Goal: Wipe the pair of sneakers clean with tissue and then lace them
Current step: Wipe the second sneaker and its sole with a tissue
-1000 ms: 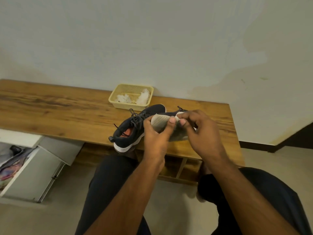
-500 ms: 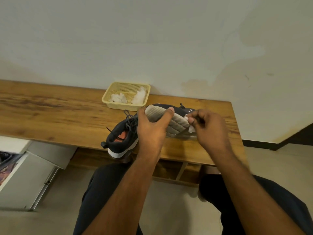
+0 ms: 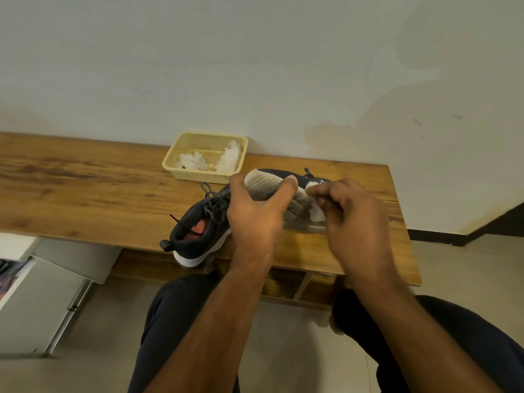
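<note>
My left hand grips a dark sneaker turned on its side, its pale ribbed sole facing me, above the wooden table. My right hand pinches a white tissue against the sole near the sneaker's right end. The second dark sneaker stands upright on the table's front edge, left of my left hand, with grey laces loose and an orange lining showing. Its heel overhangs the edge.
A yellow mesh basket with crumpled white tissues stands at the back of the table by the wall. A grey open drawer or cabinet lies low at the left. My knees sit under the table's front edge.
The tissue in my right hand has slid along the sole to the right end. The held sneaker sits a little higher and its sole faces me more fully.
</note>
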